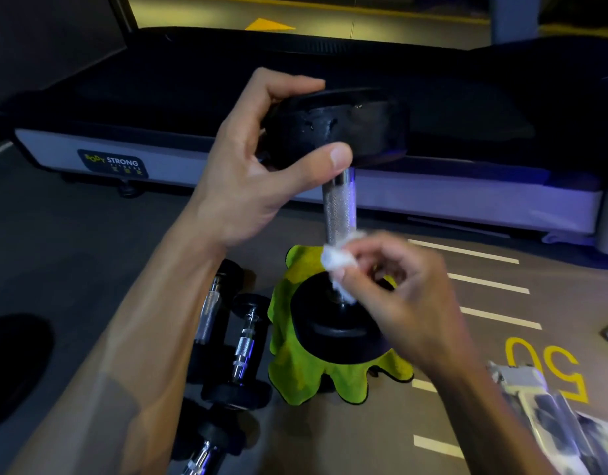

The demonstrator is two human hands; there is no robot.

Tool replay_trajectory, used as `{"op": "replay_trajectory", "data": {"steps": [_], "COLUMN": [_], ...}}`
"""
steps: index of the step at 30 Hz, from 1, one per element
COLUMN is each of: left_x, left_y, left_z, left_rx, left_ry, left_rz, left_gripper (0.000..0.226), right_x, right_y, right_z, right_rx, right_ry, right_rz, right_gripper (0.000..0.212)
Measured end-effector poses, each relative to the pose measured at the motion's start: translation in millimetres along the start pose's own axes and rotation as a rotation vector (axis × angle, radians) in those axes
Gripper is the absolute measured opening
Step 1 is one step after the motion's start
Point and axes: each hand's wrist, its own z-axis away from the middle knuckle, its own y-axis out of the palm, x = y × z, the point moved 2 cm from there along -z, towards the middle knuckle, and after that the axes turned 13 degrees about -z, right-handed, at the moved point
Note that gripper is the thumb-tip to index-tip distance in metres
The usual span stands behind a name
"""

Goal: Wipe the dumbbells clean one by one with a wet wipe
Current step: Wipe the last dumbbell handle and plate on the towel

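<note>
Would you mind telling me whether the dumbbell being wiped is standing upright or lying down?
Upright: the dumbbell stands on its lower head on the green cloth, left hand gripping its top head.

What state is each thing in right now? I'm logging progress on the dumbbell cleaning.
upright dumbbell: stands on end on the green cloth, being wiped.
wet wipe: crumpled, pressed against the handle's lower part.
left hand: grips the top weight.
right hand: pinches the wipe.
green cloth: spread on the floor.
other dumbbells: lying on the floor, untouched.
</note>
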Motion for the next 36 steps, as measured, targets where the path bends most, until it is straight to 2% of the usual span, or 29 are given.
{"op": "replay_trajectory", "data": {"steps": [2,4,9,12,14,18,21,26,29,33,36], "left_x": [0,-2,-5,-5,-3,-5,-6,-2,-2,-5,-3], "left_y": [0,0,1,2,0,0,0,-3,-3,1,-1], "left_z": [0,-1,-2,-2,-2,-3,-1,1,1,-1,-1], "left_rx": [0.002,0.011,0.040,0.028,0.015,0.014,0.021,-0.007,-0.012,0.010,-0.006], "left_ry": [-0.001,0.001,0.010,-0.003,-0.011,-0.011,-0.005,-0.032,-0.038,-0.027,-0.030], "left_rz": [0.009,0.005,0.000,0.009,0.008,-0.009,-0.008,-0.005,0.004,0.008,0.011], "left_gripper": [0.050,0.050,0.050,0.050,0.049,0.048,0.048,0.048,0.048,0.049,0.048], "right_x": [-8,-3,21,0,-9,10,19,-1,3,22,9], "right_y": [-5,-8,2,3,2,15,21,12,11,13,12], "right_z": [11,0,-36,-10,5,-13,-28,5,3,-24,-9], "right_rx": [0.079,0.100,-0.114,-0.066,-0.055,-0.231,-0.359,-0.255,-0.250,-0.314,-0.275], "right_ry": [0.090,0.033,-0.151,-0.077,-0.032,-0.264,-0.368,-0.317,-0.372,-0.457,-0.361], "right_rz": [0.072,0.135,-0.085,0.031,0.113,0.195,0.225,0.355,0.419,0.369,0.388], "right_gripper": [0.012,0.005,0.015,0.003,0.005,0.013,0.010,0.026,0.026,0.021,0.028]}}
